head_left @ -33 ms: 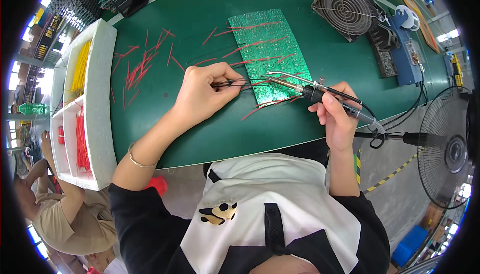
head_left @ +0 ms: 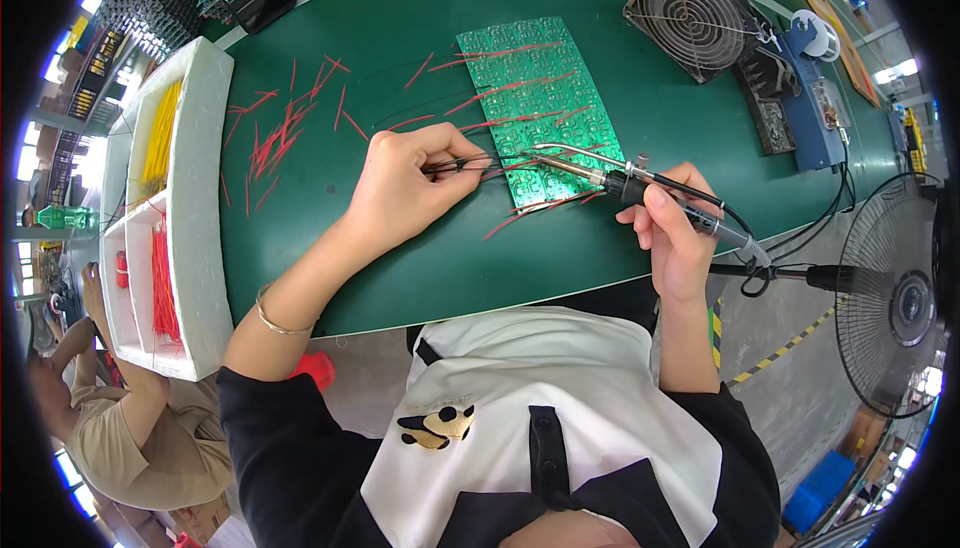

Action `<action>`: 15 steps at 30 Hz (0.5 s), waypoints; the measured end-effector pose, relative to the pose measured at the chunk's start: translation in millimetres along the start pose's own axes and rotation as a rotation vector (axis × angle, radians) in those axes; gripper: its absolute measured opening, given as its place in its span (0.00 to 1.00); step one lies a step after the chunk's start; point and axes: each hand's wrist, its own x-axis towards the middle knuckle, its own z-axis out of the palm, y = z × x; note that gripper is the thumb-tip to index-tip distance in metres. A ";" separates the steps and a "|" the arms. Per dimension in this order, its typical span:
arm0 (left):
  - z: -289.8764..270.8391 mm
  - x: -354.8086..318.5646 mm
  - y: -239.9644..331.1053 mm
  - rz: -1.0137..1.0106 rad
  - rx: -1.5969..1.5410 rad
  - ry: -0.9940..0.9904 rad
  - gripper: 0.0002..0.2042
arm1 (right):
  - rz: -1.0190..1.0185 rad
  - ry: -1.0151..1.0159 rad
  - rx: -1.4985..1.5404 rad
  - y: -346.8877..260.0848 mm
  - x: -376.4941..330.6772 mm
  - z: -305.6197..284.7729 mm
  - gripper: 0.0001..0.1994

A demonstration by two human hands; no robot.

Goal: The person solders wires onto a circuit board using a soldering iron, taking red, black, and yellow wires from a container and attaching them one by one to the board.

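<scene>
Head view: the left hand (head_left: 408, 185) pinches dark wires (head_left: 458, 165), the right hand (head_left: 675, 228) grasps a soldering iron (head_left: 626, 189), and a green circuit board (head_left: 537, 100) lies between them. Red wires (head_left: 520, 50) already cross several rows; loose strands (head_left: 268, 155) beyond the left hand seem unused.

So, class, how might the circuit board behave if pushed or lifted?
The circuit board looks thin, so it is probably light for its size. Lying flat and broad, it would likely slide rather than roll or tip. Several red wires reach past its left edge, so they may drag or snag.
</scene>
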 end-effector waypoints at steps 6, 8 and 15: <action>0.0 -1.3 -3.5 -0.044 0.023 -0.024 0.03 | 0.022 -0.002 -0.031 0.7 -0.8 -0.7 0.08; 1.9 -1.9 -7.2 0.030 0.000 0.031 0.05 | 0.017 -0.011 -0.034 0.2 -1.1 -1.3 0.08; -2.3 -2.7 -2.1 -0.095 0.008 -0.056 0.03 | 0.015 0.009 -0.018 1.2 -1.2 -1.7 0.07</action>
